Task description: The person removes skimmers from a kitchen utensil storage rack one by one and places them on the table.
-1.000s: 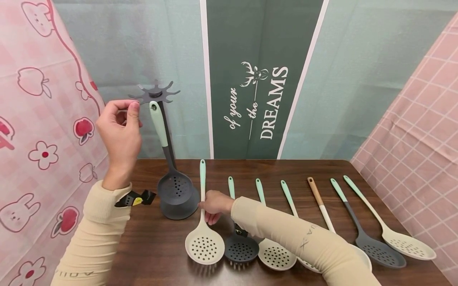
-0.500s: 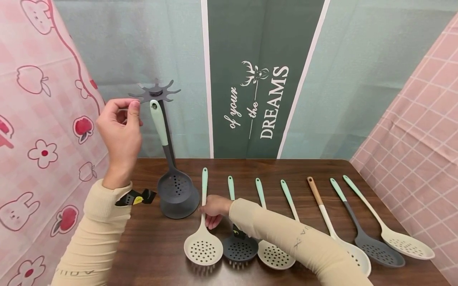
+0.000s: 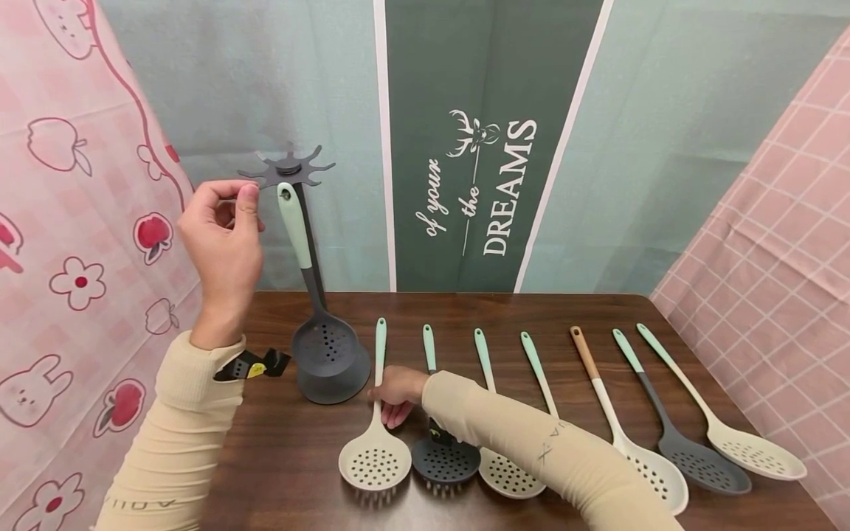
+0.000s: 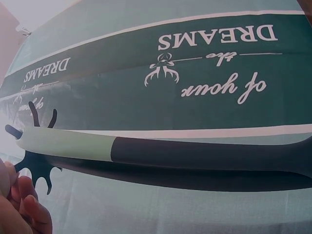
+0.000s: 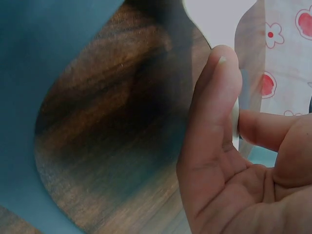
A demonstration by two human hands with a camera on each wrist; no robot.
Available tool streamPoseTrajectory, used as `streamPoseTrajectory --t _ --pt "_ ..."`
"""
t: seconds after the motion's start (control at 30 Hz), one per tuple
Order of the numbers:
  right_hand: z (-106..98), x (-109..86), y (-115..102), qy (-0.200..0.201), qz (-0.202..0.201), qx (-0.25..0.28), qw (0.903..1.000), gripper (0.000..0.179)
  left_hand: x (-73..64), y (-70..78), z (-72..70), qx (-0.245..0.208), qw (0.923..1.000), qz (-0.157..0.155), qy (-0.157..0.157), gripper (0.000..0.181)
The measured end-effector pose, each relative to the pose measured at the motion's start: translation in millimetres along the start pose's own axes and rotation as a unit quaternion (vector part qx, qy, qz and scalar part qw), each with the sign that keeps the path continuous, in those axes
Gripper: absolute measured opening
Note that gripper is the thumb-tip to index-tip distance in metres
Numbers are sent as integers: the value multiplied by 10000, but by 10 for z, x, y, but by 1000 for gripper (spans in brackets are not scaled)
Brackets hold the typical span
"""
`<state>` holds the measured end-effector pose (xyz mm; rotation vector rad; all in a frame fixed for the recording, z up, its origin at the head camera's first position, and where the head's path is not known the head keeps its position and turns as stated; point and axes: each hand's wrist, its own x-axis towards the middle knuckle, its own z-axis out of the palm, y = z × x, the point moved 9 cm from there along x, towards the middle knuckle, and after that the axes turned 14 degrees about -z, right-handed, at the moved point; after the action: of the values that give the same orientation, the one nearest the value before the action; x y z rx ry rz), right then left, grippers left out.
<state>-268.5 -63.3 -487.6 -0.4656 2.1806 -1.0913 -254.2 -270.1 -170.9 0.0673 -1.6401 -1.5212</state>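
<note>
My left hand [image 3: 222, 243] pinches the tip of a hook on a dark grey utensil rack [image 3: 289, 171], a round stand topped with radiating hooks. From that rack hangs a dark grey skimmer [image 3: 325, 345] by its mint handle, head down; the left wrist view shows its handle [image 4: 68, 144] on one hook. My right hand [image 3: 401, 389] grips a cream skimmer [image 3: 375, 459] by the shaft, between thumb and fingers. Its mint handle end points toward the back, its perforated head toward me. In the right wrist view the fingers [image 5: 214, 97] lie along the pale shaft.
Right of the held skimmer lie a grey skimmer [image 3: 446, 462], another cream one [image 3: 510, 476], a mint-handled utensil [image 3: 534, 361] partly under my sleeve, a wood-handled white skimmer [image 3: 654, 472], a grey slotted spoon [image 3: 704, 461] and a cream slotted spoon [image 3: 757, 451]. Cloths hang around the brown table [image 3: 279, 472].
My right hand has drawn the cream skimmer slightly toward me, its handle tip now lower in the head view. The left hand keeps its place on the rack.
</note>
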Motion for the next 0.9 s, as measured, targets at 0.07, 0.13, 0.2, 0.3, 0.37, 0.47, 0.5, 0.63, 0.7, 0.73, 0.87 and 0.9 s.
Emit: streamPoseTrajectory --t 0.07,0.13,0.2,0.3,0.37,0.47,0.5,0.63,0.7,0.73,0.87,0.9 --pt "-9 6 4 21 -8 -42 10000 40 -1 3 2 3 10000 3 -3 11" --pt "-5 8 4 12 -27 -94 10000 40 -2 7 5 -5 10000 5 -13 11" --pt "14 6 9 -26 -24 -143 9999 40 -6 15 7 47 10000 55 -33 12" --pt "62 3 17 -116 -44 -147 9998 39 -14 16 10 61 9999 66 -48 12" --pt "81 2 22 -160 -37 -143 9998 39 -15 12 9 84 9999 55 -39 13" --pt "98 12 24 -181 -46 -173 9997 39 -11 0 1 81 10000 -3 -4 13" --pt "101 13 24 -195 -38 -206 9996 39 -9 -2 -3 89 10000 -8 4 13" --pt "122 26 34 -248 -29 -353 9991 39 -4 -5 -10 92 10000 -22 6 13" --pt "124 30 34 -248 -35 -360 9990 39 -6 -2 -14 79 10000 -14 7 13" --pt "123 32 33 -240 -45 -367 9990 39 -8 0 -15 70 10000 -5 12 12" --pt "110 32 45 -194 -23 -448 9988 42 -16 23 -1 99 9999 121 -55 14" --pt "106 31 48 -188 -19 -502 9986 43 -16 24 3 82 9999 120 -68 14"
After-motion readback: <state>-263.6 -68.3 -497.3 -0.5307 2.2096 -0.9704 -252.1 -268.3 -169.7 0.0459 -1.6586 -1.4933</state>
